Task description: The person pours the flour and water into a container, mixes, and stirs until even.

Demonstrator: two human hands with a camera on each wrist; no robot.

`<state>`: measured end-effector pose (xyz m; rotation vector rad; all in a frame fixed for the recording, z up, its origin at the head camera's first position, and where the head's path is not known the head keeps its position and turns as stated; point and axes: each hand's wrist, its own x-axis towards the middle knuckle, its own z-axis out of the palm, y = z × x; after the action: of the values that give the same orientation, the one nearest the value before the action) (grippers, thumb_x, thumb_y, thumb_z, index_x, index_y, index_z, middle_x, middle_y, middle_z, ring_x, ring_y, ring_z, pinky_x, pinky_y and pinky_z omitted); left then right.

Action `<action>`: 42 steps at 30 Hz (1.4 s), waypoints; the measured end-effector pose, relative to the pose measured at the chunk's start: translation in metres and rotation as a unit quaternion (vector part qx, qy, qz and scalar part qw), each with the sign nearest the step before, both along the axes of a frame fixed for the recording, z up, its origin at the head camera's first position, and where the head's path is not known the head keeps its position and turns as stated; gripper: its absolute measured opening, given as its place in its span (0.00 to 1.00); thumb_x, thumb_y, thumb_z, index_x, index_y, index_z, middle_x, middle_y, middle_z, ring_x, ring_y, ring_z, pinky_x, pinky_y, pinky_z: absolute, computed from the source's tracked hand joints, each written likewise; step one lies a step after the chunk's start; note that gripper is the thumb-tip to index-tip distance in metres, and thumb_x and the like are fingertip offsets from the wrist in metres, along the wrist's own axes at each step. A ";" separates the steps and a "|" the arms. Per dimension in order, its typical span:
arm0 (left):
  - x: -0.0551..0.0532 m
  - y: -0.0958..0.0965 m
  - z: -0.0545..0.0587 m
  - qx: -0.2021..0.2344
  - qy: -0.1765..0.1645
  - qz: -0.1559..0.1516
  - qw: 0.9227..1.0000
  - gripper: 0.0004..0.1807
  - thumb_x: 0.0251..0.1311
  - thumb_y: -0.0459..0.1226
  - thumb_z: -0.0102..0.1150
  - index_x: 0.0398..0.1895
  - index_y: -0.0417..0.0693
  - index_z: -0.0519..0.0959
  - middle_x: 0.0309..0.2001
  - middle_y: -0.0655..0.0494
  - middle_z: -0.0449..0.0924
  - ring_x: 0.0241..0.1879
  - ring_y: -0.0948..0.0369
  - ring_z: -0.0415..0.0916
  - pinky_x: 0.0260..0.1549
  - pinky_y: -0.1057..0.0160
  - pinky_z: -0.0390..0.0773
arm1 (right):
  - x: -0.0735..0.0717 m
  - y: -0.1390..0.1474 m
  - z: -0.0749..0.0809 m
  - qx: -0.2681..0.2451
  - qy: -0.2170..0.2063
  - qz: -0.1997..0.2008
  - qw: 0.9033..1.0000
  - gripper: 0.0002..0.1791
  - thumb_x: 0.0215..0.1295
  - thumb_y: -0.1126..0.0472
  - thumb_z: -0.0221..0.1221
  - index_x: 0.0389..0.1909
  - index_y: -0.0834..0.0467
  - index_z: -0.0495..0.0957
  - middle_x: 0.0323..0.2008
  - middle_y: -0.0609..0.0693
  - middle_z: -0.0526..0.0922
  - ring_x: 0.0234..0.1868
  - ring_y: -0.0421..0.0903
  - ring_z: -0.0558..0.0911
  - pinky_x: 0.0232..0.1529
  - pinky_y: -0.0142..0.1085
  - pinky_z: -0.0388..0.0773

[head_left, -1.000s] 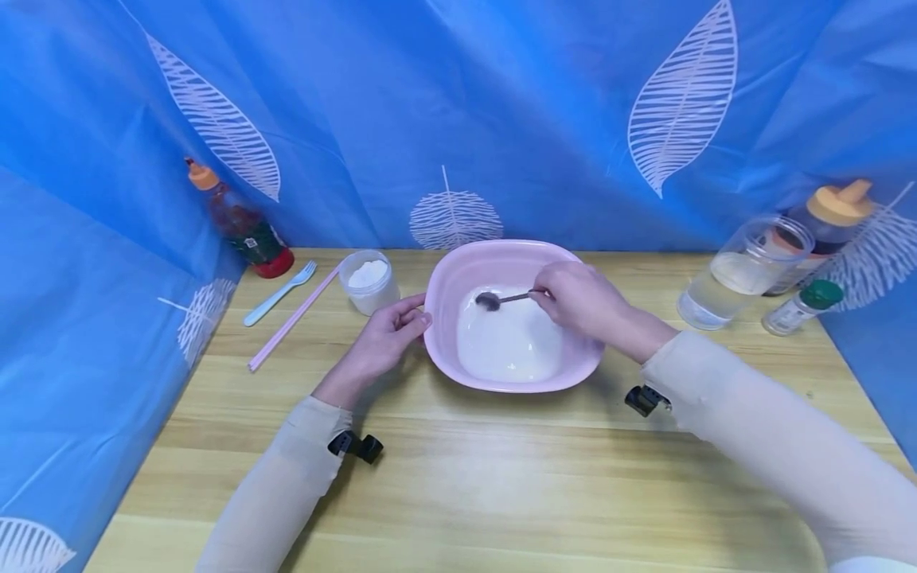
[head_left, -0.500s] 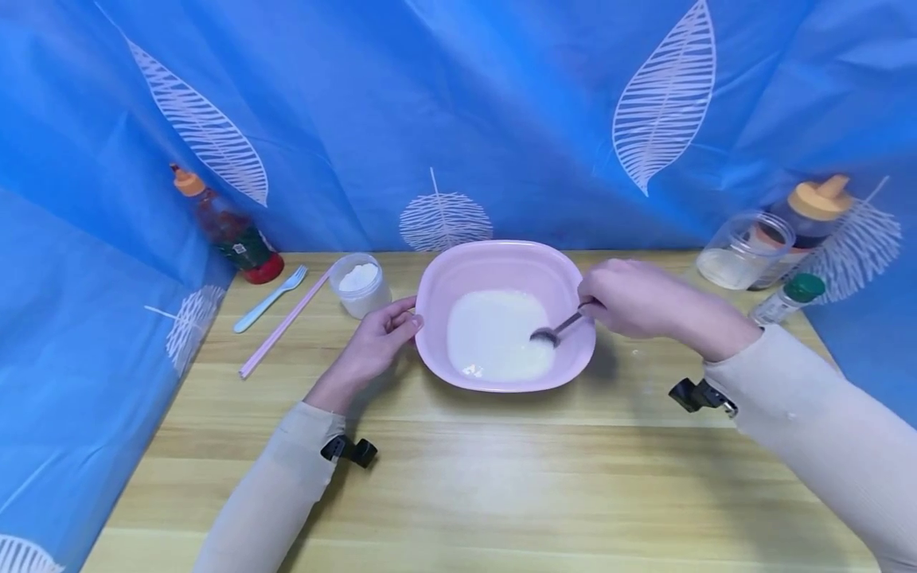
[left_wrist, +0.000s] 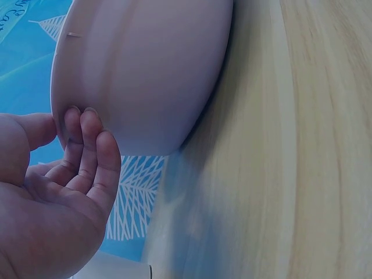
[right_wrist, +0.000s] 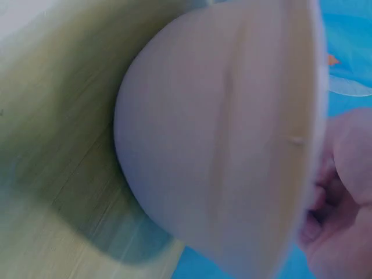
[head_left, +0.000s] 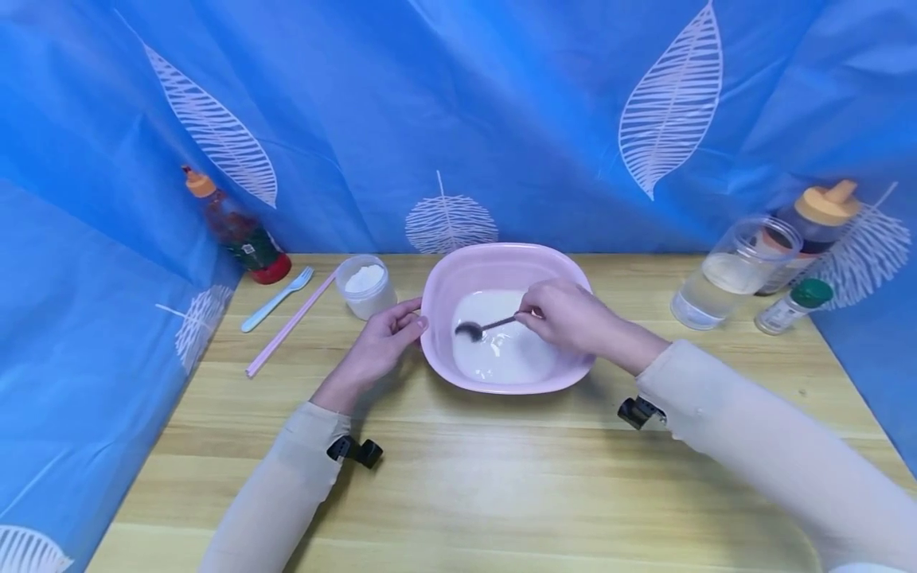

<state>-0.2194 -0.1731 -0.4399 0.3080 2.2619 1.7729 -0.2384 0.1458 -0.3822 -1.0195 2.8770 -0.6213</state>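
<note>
A pink basin [head_left: 505, 389] holding white liquid [head_left: 519, 362] sits mid-table in the head view. My left hand [head_left: 380, 346] pinches its left rim; in the left wrist view the thumb [left_wrist: 42, 129] is at the rim and the fingers [left_wrist: 87, 145] lie against the outer wall. Over the basin, my right hand [head_left: 569, 317] grips the handle of a dark metal spoon [head_left: 469, 331]. The spoon's head is at the left part of the liquid. In the right wrist view the basin wall [right_wrist: 192, 128] covers the spoon and part of the right hand [right_wrist: 346, 192].
Left of the basin are a jar of white powder [head_left: 367, 290], pink chopsticks [head_left: 290, 328], a light blue fork [head_left: 275, 301] and a red sauce bottle [head_left: 247, 239]. At the right stand a clear cup of water [head_left: 705, 294], a dark yellow-capped bottle [head_left: 824, 211] and a green-capped shaker [head_left: 795, 306].
The right hand swung the spoon to the basin's right side half a second ago, then back left through the liquid. My left hand has stayed at the rim.
</note>
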 end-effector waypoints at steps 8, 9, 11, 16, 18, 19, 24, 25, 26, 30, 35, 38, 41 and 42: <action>-0.001 0.001 0.000 -0.002 -0.003 -0.001 1.000 0.29 0.82 0.35 0.53 0.80 0.33 0.65 0.52 0.34 0.84 0.42 0.63 0.85 0.50 0.69 0.86 | -0.013 0.020 0.012 0.074 0.047 -0.069 0.994 0.10 0.74 0.67 0.62 0.32 0.61 0.87 0.31 0.54 0.88 0.33 0.53 0.82 0.42 0.52 0.83; -0.001 0.000 0.000 -0.002 -0.002 0.000 1.000 0.29 0.82 0.35 0.53 0.80 0.33 0.65 0.52 0.34 0.84 0.42 0.63 0.84 0.50 0.69 0.86 | -0.012 0.025 0.017 0.087 0.048 -0.069 0.993 0.10 0.74 0.67 0.61 0.30 0.61 0.86 0.30 0.54 0.88 0.33 0.54 0.82 0.41 0.53 0.83; -0.001 -0.001 0.001 -0.004 0.000 0.001 1.000 0.29 0.82 0.35 0.53 0.81 0.33 0.64 0.52 0.33 0.84 0.42 0.64 0.85 0.51 0.68 0.86 | -0.009 0.033 0.027 0.113 0.052 -0.063 0.990 0.11 0.72 0.68 0.61 0.27 0.59 0.84 0.29 0.53 0.86 0.33 0.55 0.82 0.40 0.54 0.82; 0.000 -0.006 0.002 -0.006 0.004 0.000 1.000 0.29 0.82 0.35 0.53 0.81 0.33 0.64 0.51 0.34 0.84 0.41 0.64 0.85 0.50 0.69 0.86 | 0.004 0.048 0.052 0.153 0.028 -0.016 0.988 0.12 0.69 0.68 0.64 0.25 0.54 0.83 0.26 0.47 0.82 0.29 0.49 0.80 0.33 0.50 0.80; 0.000 -0.006 0.002 -0.006 0.004 0.000 1.000 0.29 0.82 0.35 0.52 0.81 0.33 0.64 0.51 0.34 0.84 0.41 0.64 0.85 0.49 0.71 0.85 | 0.008 0.050 0.056 0.142 0.002 0.013 0.990 0.12 0.69 0.67 0.65 0.25 0.53 0.83 0.26 0.44 0.81 0.28 0.45 0.77 0.32 0.45 0.78; 0.000 -0.006 0.002 -0.005 0.003 0.001 1.000 0.29 0.82 0.34 0.52 0.80 0.32 0.64 0.51 0.34 0.84 0.41 0.64 0.85 0.49 0.71 0.86 | 0.010 0.049 0.056 0.132 -0.012 0.028 0.991 0.12 0.70 0.67 0.65 0.26 0.52 0.84 0.25 0.43 0.80 0.28 0.43 0.76 0.32 0.43 0.78; -0.001 -0.005 0.000 -0.008 0.000 0.004 1.000 0.29 0.82 0.35 0.53 0.80 0.33 0.65 0.50 0.35 0.84 0.41 0.64 0.84 0.50 0.65 0.87 | 0.013 0.031 0.039 0.067 -0.058 0.086 0.992 0.11 0.71 0.66 0.68 0.28 0.52 0.86 0.26 0.41 0.81 0.28 0.37 0.74 0.34 0.34 0.76; 0.000 -0.004 0.000 -0.008 -0.001 0.005 1.000 0.29 0.82 0.35 0.53 0.80 0.33 0.65 0.51 0.35 0.84 0.41 0.64 0.84 0.51 0.64 0.87 | 0.013 0.026 0.034 0.056 -0.054 0.093 0.993 0.10 0.72 0.65 0.68 0.28 0.53 0.86 0.26 0.42 0.81 0.28 0.36 0.74 0.33 0.33 0.76; 0.000 -0.003 0.000 -0.009 -0.003 0.005 1.000 0.29 0.82 0.35 0.53 0.80 0.33 0.66 0.51 0.36 0.84 0.41 0.64 0.84 0.51 0.63 0.87 | 0.011 0.020 0.029 0.047 -0.049 0.096 0.993 0.09 0.72 0.65 0.68 0.29 0.54 0.87 0.26 0.42 0.82 0.28 0.37 0.74 0.33 0.33 0.76; -0.001 0.000 0.000 -0.009 -0.004 0.005 1.000 0.28 0.82 0.35 0.53 0.80 0.34 0.66 0.51 0.36 0.85 0.42 0.63 0.84 0.53 0.60 0.87 | 0.002 0.000 0.013 0.032 -0.006 0.073 0.997 0.05 0.72 0.64 0.68 0.34 0.58 0.89 0.28 0.46 0.85 0.30 0.40 0.77 0.36 0.37 0.79; -0.001 0.002 0.000 -0.009 -0.007 0.007 1.000 0.28 0.82 0.35 0.53 0.80 0.36 0.66 0.50 0.39 0.85 0.42 0.62 0.84 0.55 0.55 0.87 | -0.014 -0.007 0.010 0.059 0.033 -0.007 0.998 0.06 0.74 0.65 0.66 0.36 0.61 0.89 0.32 0.52 0.89 0.36 0.49 0.83 0.44 0.47 0.85; -0.001 0.002 0.000 -0.010 -0.008 0.007 1.000 0.28 0.82 0.36 0.54 0.80 0.37 0.67 0.49 0.40 0.85 0.42 0.61 0.84 0.56 0.52 0.87 | -0.019 0.003 0.015 0.099 0.059 -0.039 0.993 0.09 0.75 0.66 0.62 0.34 0.61 0.87 0.32 0.54 0.88 0.37 0.54 0.84 0.44 0.52 0.85; -0.002 -0.001 0.000 -0.013 -0.006 0.005 1.000 0.29 0.82 0.37 0.54 0.81 0.37 0.66 0.50 0.40 0.86 0.42 0.61 0.85 0.56 0.52 0.87 | -0.019 0.017 0.025 0.148 0.071 -0.052 0.985 0.10 0.76 0.66 0.59 0.33 0.61 0.85 0.33 0.55 0.87 0.37 0.57 0.84 0.41 0.55 0.85; -0.002 -0.002 0.000 -0.014 -0.004 0.004 1.000 0.29 0.82 0.37 0.54 0.81 0.37 0.66 0.50 0.39 0.85 0.42 0.61 0.85 0.57 0.52 0.87 | -0.017 0.022 0.030 0.162 0.071 -0.050 0.983 0.10 0.75 0.66 0.60 0.33 0.61 0.85 0.33 0.55 0.87 0.36 0.57 0.84 0.40 0.55 0.85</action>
<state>-0.2216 -0.1751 -0.4401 0.2862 2.2840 1.7406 -0.2553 0.1676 -0.3521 -0.9085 3.0255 -0.0765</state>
